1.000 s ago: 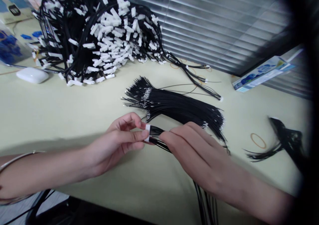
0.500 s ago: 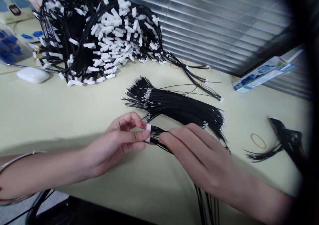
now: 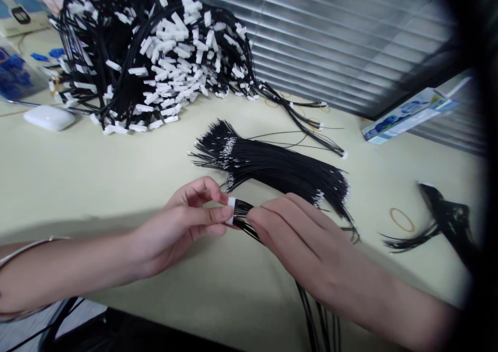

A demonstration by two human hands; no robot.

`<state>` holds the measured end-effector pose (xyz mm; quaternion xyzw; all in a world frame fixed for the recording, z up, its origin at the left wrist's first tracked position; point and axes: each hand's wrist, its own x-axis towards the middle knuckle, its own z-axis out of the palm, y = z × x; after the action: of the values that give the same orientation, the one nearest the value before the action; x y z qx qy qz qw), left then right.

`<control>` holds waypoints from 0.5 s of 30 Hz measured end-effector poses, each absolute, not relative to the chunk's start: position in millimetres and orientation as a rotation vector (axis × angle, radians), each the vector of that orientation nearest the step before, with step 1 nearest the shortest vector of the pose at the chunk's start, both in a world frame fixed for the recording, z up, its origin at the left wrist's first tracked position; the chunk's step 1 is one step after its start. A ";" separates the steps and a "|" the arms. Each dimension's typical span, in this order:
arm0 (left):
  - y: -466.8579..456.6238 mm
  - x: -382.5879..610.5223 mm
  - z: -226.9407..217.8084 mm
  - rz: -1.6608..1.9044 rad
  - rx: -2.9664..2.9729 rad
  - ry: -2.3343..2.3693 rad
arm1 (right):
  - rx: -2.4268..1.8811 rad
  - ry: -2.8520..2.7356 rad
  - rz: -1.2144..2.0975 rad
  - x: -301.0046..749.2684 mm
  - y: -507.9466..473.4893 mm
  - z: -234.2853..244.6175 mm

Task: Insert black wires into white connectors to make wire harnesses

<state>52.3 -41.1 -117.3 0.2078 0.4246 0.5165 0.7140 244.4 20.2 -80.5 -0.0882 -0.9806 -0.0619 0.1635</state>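
Observation:
Between thumb and fingers my left hand [image 3: 194,212] pinches a small white connector [image 3: 231,210]. Several thin black wires [image 3: 245,225] run out of its right side. Close to the connector, my right hand [image 3: 303,238] is closed over these wires; its fingertips are partly hidden behind the back of the hand. The wires' far ends hang below my right hand, over the table's front edge. Just beyond both hands lies a thick bundle of loose black wires [image 3: 272,160] with shiny metal tips at both ends.
A big heap of black cables with white connectors [image 3: 175,77] fills the back left. Beside it lies a white computer mouse [image 3: 49,117]. A blue-and-white box [image 3: 408,116] stands at the back right, near window blinds [image 3: 319,40]. Rubber band [image 3: 402,220] and more black wires [image 3: 447,212] lie right.
My right hand has shifted slightly left along the wires, closer to the connector. My left hand keeps its pinch on the connector.

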 end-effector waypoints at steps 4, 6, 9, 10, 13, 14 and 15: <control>-41.5 53.2 -117.5 1.121 0.459 0.932 | -0.224 -2.725 -0.207 244.1 20.2 -82.8; -41.5 53.8 -118.0 1.105 0.454 0.925 | -0.201 -2.686 -0.239 243.3 20.3 -82.6; -41.1 54.4 -118.7 1.093 0.455 0.919 | -0.183 -2.645 -0.242 242.1 21.0 -81.9; -41.1 54.4 -118.8 1.091 0.456 0.920 | -0.182 -2.638 -0.241 241.9 21.1 -82.1; -41.7 54.3 -118.7 1.082 0.460 0.925 | -0.178 -2.620 -0.252 242.4 20.6 -84.4; -42.3 54.3 -118.5 1.079 0.459 0.929 | -0.167 -2.624 -0.251 242.7 20.4 -85.4; -43.0 54.5 -118.4 1.080 0.459 0.935 | -0.154 -2.636 -0.226 242.9 20.3 -86.2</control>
<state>54.5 -43.0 -118.4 0.2085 0.4248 0.4907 0.7316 242.9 20.3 -86.2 -0.0565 -0.9647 -0.0827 0.2434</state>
